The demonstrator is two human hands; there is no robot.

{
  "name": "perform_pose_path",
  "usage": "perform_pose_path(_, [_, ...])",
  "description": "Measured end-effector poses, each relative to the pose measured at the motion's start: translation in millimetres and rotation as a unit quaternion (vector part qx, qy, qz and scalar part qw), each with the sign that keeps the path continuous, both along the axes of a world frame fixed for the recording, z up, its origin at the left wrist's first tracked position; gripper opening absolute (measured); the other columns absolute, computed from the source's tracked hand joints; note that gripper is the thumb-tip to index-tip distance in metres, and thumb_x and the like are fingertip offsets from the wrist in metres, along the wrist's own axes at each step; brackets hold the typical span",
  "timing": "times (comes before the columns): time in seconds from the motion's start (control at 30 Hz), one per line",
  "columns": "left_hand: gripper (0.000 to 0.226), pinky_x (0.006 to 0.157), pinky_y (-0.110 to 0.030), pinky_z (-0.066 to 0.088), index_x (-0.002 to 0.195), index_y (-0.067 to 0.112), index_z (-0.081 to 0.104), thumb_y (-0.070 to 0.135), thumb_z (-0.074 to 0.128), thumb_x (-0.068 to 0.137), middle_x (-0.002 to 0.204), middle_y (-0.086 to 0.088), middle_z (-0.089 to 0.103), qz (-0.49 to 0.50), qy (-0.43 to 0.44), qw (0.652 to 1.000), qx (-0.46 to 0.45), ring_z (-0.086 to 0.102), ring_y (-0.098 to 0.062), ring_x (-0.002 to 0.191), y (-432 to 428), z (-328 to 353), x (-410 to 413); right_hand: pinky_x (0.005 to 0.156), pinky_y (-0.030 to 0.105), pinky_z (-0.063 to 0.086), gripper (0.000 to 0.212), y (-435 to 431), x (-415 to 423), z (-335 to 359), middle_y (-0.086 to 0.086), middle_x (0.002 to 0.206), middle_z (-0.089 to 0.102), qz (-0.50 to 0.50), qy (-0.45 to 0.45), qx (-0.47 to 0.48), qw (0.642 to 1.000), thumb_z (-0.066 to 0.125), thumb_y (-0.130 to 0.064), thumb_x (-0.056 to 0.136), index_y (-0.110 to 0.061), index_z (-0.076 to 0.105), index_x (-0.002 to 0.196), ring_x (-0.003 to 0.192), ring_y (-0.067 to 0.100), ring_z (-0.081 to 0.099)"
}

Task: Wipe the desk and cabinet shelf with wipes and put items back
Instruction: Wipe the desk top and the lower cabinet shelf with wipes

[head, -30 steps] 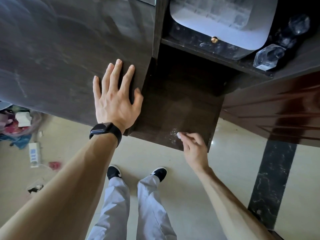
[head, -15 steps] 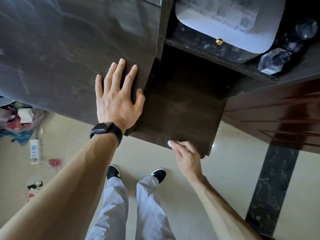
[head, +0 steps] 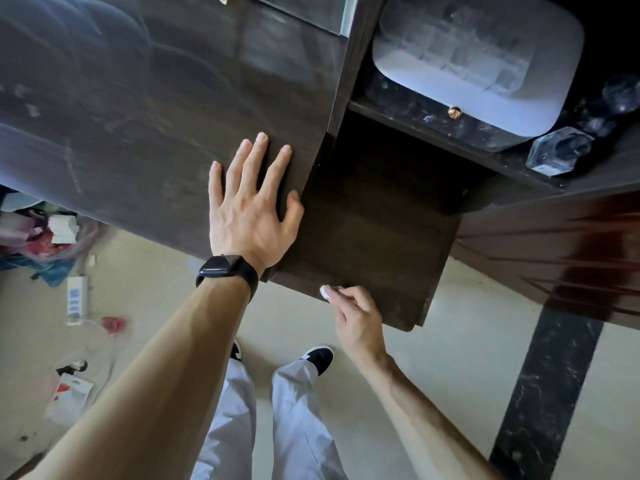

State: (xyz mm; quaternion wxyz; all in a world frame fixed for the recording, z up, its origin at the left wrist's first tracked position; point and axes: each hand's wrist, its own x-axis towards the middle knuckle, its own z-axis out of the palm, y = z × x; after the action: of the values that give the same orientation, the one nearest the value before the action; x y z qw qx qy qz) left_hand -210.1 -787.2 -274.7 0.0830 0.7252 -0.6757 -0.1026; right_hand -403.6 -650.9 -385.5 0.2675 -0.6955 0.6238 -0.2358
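Right hand (head: pixel 356 320): low at the front edge of the cabinet shelf; grip clamped, thumb and fingertips pinched on the wipe.
Wipe (head: pixel 326 292): small white wad, touching the shelf's front lip near its left end.
Left hand (head: pixel 251 206): palm flat on the bench, grip apart, fingers straight and spread, thumb at the bench's right edge beside the shelf recess; a dark watch (head: pixel 225 270) on the wrist.
Cabinet shelf (head: pixel 374 244): dark board, set lower than the bench top and just right of it; nothing stands on it.
Bench (head: pixel 138 98): dark top with pale smears across it.
Upper compartment (head: pixel 415 123): holds a white container (head: pixel 478 64) and glass pieces (head: pixel 557 150) to its right.
Step in hand: judged to be wiping the shelf, at the front-edge pass.
Next move: probably press the wad flat and draw it along the lip towards the right corner, then return items to the shelf.
Hard to make out: the rear of the shelf lies in deep shadow, so any dust left there cannot be judged; most of the wad is covered by the fingers; the container's contents are blurred; the bench is cut off at top and left.
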Motion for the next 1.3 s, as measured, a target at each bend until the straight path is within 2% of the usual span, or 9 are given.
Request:
perform_pose_path(0.13, [0.059, 0.125, -0.051, 0.005, 0.155, 0.034, 0.030, 0.047, 0.037, 0.098, 0.166, 0.001, 0.021, 0.003, 0.006, 1.000, 0.000, 0.014, -0.021, 0.154, -1, 2, -1, 0.080, 0.028, 0.053, 0.019, -50, -21, 10, -0.010, 0.090, 0.059, -0.001, 0.024, 0.025, 0.999, 0.061, -0.025, 0.094, -0.022, 0.073, 0.109, 0.079, 0.003, 0.058])
perform_pose_path(0.27, [0.059, 0.125, -0.051, 0.006, 0.155, 0.035, 0.031, 0.048, 0.035, 0.098, 0.166, 0.001, 0.022, -0.005, 0.009, 1.000, -0.013, 0.014, -0.021, 0.154, -10, 5, -18, 0.077, 0.014, 0.044, 0.025, -152, -49, 17, 0.008, 0.096, 0.061, -0.154, 0.099, -0.063, 0.981, 0.062, -0.011, 0.091, -0.014, 0.073, 0.113, 0.080, 0.019, 0.061])
perform_pose_path(0.37, [0.059, 0.125, -0.051, 0.008, 0.155, 0.035, 0.032, 0.047, 0.038, 0.098, 0.166, 0.002, 0.023, 0.019, 0.013, 1.000, -0.017, 0.014, -0.020, 0.154, -8, 6, -12, 0.075, 0.028, 0.053, 0.027, -104, -3, 9, 0.004, 0.094, 0.058, -0.108, 0.063, -0.043, 0.991, 0.062, -0.008, 0.090, -0.018, 0.073, 0.113, 0.078, 0.020, 0.060])
perform_pose_path(0.43, [0.058, 0.124, -0.051, 0.009, 0.154, 0.034, 0.033, 0.046, 0.039, 0.097, 0.165, 0.002, 0.023, -0.086, 0.013, 0.996, -0.023, 0.015, -0.020, 0.154, -10, 17, -39, 0.071, 0.035, 0.054, 0.028, -30, 19, 15, 0.001, 0.093, 0.055, -0.160, 0.027, -0.041, 0.986, 0.065, -0.007, 0.090, -0.021, 0.073, 0.112, 0.076, 0.021, 0.060])
perform_pose_path(0.63, [0.057, 0.124, -0.052, 0.009, 0.154, 0.033, 0.034, 0.044, 0.040, 0.098, 0.165, 0.002, 0.024, -0.026, 0.004, 0.999, -0.023, 0.016, -0.020, 0.153, -6, 6, -9, 0.070, 0.030, 0.055, 0.019, 8, 58, 17, -0.013, 0.099, 0.047, -0.183, -0.003, -0.012, 0.983, 0.065, -0.005, 0.090, -0.016, 0.071, 0.105, 0.077, 0.023, 0.062])
perform_pose_path(0.83, [0.058, 0.124, -0.052, 0.009, 0.153, 0.031, 0.035, 0.041, 0.042, 0.096, 0.165, 0.000, 0.023, 0.004, 0.011, 1.000, -0.020, 0.016, -0.021, 0.153, 2, -3, 1, 0.062, 0.036, 0.053, 0.014, 48, -50, 12, 0.018, 0.090, 0.054, -0.455, 0.060, 0.097, 0.883, 0.064, 0.001, 0.087, -0.008, 0.066, 0.097, 0.073, 0.037, 0.059])
perform_pose_path(0.97, [0.058, 0.123, -0.054, 0.009, 0.153, 0.030, 0.034, 0.041, 0.042, 0.097, 0.165, -0.002, 0.023, -0.002, 0.019, 1.000, -0.022, 0.016, -0.022, 0.153, 2, -4, 0, 0.066, 0.038, 0.056, 0.019, 29, -39, 17, 0.014, 0.095, 0.053, -0.463, 0.058, 0.094, 0.879, 0.062, -0.001, 0.088, -0.013, 0.068, 0.100, 0.071, 0.032, 0.059])
perform_pose_path(1.13, [0.059, 0.123, -0.056, 0.010, 0.154, 0.032, 0.032, 0.041, 0.040, 0.096, 0.165, -0.002, 0.022, -0.008, 0.026, 0.999, -0.025, 0.015, -0.022, 0.153, 3, -5, 0, 0.064, 0.033, 0.056, 0.012, -3, -2, 19, 0.011, 0.098, 0.056, -0.401, 0.052, 0.048, 0.913, 0.066, -0.008, 0.088, -0.014, 0.067, 0.098, 0.076, 0.026, 0.063])
perform_pose_path(1.3, [0.059, 0.122, -0.056, 0.011, 0.154, 0.032, 0.031, 0.042, 0.038, 0.097, 0.165, -0.001, 0.022, -0.017, 0.013, 0.999, -0.026, 0.014, -0.022, 0.153, 2, -8, 2, 0.070, 0.019, 0.038, 0.012, -27, -67, 8, 0.015, 0.096, 0.067, -0.548, 0.054, 0.093, 0.829, 0.064, -0.010, 0.084, -0.010, 0.065, 0.096, 0.083, 0.028, 0.060])
